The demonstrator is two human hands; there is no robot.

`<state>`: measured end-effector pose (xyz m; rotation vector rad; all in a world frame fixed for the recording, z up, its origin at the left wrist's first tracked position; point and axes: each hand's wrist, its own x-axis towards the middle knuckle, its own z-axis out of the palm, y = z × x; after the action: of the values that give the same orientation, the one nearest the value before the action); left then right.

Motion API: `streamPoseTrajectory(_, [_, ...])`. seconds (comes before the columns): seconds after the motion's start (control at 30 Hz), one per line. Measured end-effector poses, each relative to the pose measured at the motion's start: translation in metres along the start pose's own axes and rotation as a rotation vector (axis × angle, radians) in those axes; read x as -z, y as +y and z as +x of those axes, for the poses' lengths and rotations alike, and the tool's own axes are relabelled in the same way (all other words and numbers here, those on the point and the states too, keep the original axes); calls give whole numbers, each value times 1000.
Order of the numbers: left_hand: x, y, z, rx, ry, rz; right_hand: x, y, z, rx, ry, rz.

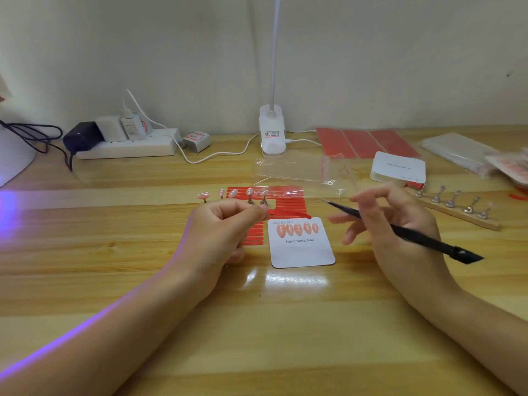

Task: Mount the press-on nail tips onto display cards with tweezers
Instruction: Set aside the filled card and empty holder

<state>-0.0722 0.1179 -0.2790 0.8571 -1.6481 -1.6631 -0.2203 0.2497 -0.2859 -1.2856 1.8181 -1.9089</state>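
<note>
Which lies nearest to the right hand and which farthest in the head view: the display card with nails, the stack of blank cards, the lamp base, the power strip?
From the right hand:
1. Display card, just to its left.
2. Stack of blank cards, behind it.
3. Lamp base, back centre.
4. Power strip, far back left.

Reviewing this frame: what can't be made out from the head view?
- What the left hand pinches: its curled fingers cover it.
- Tips of the tweezers: too thin and blurred to tell whether they hold anything.
- Small print above the nails on the display card: too small to read.
- Pink items at the right edge: blurred and cut off.
- White object at the left edge: cut off.
</note>
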Motion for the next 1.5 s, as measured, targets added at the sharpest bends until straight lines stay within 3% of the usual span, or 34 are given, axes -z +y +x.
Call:
streamPoseTrajectory(0.17, [-4, 0, -3, -12, -39, 9, -2, 4, 5, -63, -35, -77])
streamPoseTrajectory(0.3, [-6, 0, -5, -22, -56, 7, -5, 7, 6, 3, -99, -134])
streamPoseTrajectory(1.13, [-7, 2, -8, -8, -67, 28, -4, 7, 4, 38, -152, -112])
streamPoseTrajectory(1.5, [-3, 0, -9, -342, -138, 586, -3, 10, 3, 18, -215, -198])
